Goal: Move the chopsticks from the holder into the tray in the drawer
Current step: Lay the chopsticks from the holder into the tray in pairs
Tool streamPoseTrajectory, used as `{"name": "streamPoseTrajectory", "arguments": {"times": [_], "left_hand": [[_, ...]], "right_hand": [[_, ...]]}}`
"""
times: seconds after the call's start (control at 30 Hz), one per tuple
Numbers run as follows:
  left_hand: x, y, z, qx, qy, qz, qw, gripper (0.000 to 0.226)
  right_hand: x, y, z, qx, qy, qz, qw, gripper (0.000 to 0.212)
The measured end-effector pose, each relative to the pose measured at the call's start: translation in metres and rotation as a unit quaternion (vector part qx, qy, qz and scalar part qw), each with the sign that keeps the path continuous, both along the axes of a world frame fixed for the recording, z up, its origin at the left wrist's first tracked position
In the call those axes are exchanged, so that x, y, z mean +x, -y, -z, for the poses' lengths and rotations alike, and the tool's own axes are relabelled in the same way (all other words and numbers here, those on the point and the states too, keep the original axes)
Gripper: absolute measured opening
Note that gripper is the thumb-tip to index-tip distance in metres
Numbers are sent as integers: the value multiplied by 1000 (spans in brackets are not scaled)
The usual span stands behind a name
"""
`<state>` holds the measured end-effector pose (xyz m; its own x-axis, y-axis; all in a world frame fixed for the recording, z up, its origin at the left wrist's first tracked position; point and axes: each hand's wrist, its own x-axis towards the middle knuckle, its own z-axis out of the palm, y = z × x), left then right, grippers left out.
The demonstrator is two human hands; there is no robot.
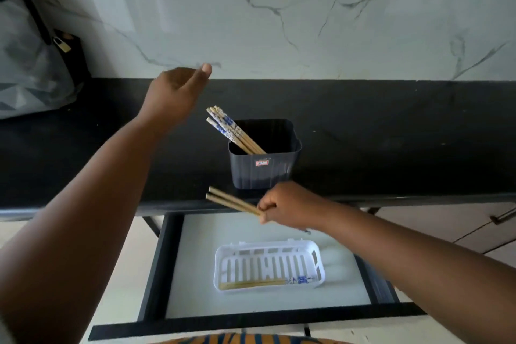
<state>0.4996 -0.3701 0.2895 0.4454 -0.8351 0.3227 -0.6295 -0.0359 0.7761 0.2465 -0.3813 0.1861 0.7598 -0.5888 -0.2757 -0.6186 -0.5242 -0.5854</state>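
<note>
Right hand (282, 204): fist closed on two chopsticks (231, 201), their plain ends sticking out to its left.
Left hand (174, 92): empty, fingers loosely curled, raised.
Holder (265, 167): just behind right hand, more chopsticks leaning inside.
Tray (268, 267): in drawer (159, 265) below right hand, holding chopsticks already.

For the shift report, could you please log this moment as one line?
right hand: holds chopsticks | left hand: empty | holder: some left | tray: some placed
</note>
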Motion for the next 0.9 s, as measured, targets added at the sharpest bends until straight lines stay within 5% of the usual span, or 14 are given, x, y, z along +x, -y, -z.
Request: {"name": "streamPoseTrajectory", "arguments": {"times": [0.07,0.27,0.47,0.63,0.9], "left_hand": [[10,-5,32,6,64,-42,997,51],[35,-22,121,125,149,-67,979,51],[22,-37,188,363,273,-41,890,84],[16,-43,205,339,295,-59,892,82],[17,-43,207,325,312,-55,891,81]], "right_hand": [[0,-9,34,17,-34,-31,999,33],[-4,-19,108,33,-111,-58,992,13],[-9,-22,150,25,-180,-57,982,13],[-3,-22,168,4,-222,-87,971,26],[3,-26,190,-22,-273,-112,955,17]]}}
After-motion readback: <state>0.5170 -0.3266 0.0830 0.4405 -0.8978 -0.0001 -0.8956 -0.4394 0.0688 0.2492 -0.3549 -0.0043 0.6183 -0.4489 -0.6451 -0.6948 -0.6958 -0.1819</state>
